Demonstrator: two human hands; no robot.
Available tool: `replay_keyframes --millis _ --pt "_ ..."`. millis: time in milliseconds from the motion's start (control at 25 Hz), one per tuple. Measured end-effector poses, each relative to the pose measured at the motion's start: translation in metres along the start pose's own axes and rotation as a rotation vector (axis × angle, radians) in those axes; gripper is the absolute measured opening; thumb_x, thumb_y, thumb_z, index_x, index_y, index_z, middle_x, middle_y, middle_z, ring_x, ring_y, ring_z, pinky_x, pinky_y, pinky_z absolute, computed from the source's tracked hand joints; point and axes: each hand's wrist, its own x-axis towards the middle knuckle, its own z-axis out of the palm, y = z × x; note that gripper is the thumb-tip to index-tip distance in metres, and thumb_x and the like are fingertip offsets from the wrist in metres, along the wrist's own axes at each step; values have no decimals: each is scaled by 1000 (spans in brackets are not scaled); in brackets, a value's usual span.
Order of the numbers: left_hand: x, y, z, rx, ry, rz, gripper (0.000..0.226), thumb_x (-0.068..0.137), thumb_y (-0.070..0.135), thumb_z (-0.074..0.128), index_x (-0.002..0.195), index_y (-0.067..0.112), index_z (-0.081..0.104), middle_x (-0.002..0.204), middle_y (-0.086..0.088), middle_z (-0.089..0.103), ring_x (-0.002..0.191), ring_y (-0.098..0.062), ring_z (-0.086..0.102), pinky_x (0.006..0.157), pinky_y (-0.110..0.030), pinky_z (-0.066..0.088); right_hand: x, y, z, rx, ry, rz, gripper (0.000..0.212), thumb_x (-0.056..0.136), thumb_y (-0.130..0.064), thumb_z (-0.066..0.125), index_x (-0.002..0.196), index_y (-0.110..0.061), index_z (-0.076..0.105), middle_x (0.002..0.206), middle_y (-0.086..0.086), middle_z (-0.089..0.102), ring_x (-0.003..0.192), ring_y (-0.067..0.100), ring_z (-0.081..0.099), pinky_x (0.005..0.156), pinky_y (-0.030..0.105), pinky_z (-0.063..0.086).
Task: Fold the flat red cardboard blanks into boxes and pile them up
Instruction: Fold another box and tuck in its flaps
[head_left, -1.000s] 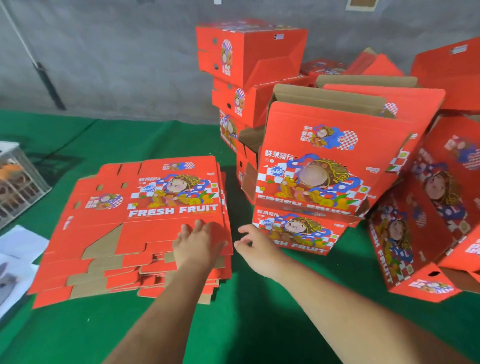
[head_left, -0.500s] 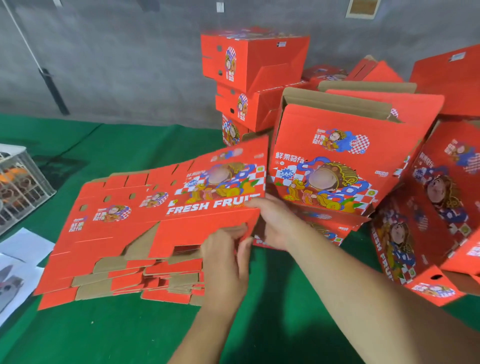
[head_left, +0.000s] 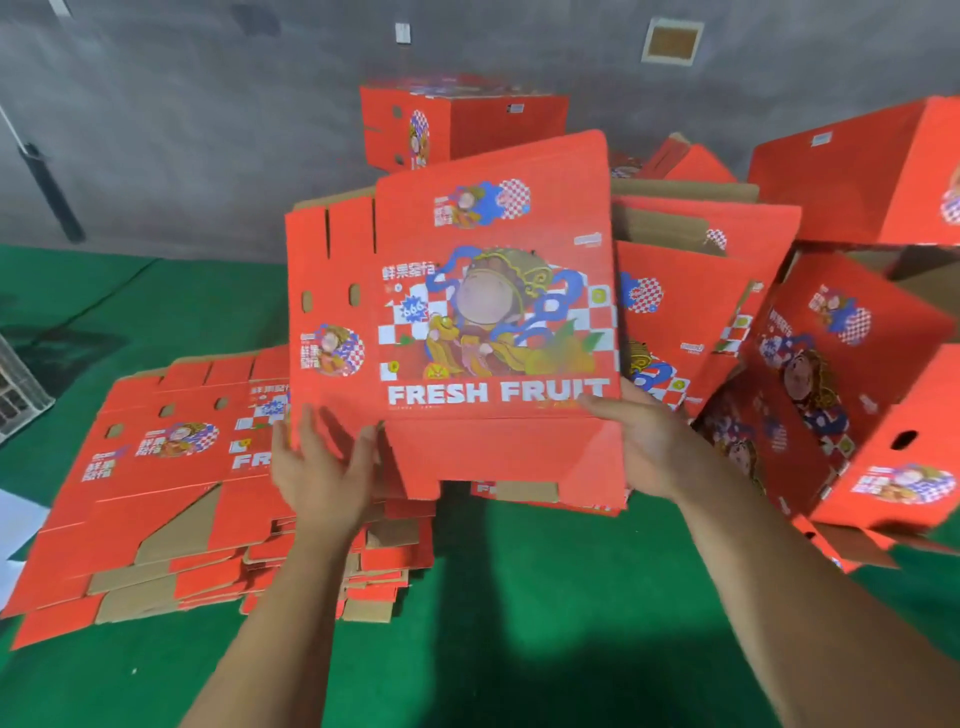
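Blank in hand: one flat red blank (head_left: 498, 312) stood raised and nearly upright above the green surface (head_left: 519, 623), printed face toward the person, probably lifted free so its panels could be squared open.
Left hand: the left hand (head_left: 322, 478) met the blank's lower left edge with fingers spread and fairly straight, thumb at the front; it seemed to steady rather than clamp.
Right hand: the right hand (head_left: 644, 447) held the lower right corner, thumb laid across the printed face; the fingers behind were hidden, so a pinch was likely but not certain.
Supply: the stack of flat blanks (head_left: 208, 493) lay toward the surface's left edge, within easy reach of the left hand.
Finished work: the folded boxes (head_left: 857, 415) crowded the right side and far edge against the wall (head_left: 182, 130), some tipped, one stacked box (head_left: 457, 124) on top at the rear.
Stage, judged: folding of this blank not yet begun.
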Motion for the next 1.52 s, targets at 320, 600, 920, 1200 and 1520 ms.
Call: replay_keyframes --millis 320,600,920,1200,1520 --pt "-16 2 15 -643 -303 -179 84 84 89 47 129 19 61 131 -15 64 122 -31 58 116 -59 36 -84 26 -88 -374 152 24 40 89 -16 68 117 -45 72 119 -7 76 102 5 73 77 18 58" --pt "-76 26 39 -537 -481 -175 71 71 100 45 130 60 47 128 20 65 115 2 63 93 -18 47 -119 75 -110 -428 282 118 66 98 -26 70 152 -44 35 145 -16 57 131 11 57 105 40 48" --pt "-127 19 64 -400 -776 -203 65 92 84 37 147 51 46 153 12 52 144 -18 47 118 -58 35 -146 127 -121 -461 434 127 70 89 -20 82 144 -45 46 137 -8 63 127 14 60 110 40 45" --pt "-113 36 63 -785 -796 -510 60 101 70 35 130 28 65 135 -4 68 124 -26 61 101 -57 49 -150 121 -131 -364 568 235 27 102 -16 53 122 -26 70 108 4 76 84 18 66 82 38 51" --pt "-104 61 69 -690 -888 -343 34 85 92 28 109 85 51 132 17 66 129 -10 58 104 -58 50 -151 78 -155 -115 477 435 67 96 -79 28 121 -30 65 122 9 70 112 44 67 98 48 51"
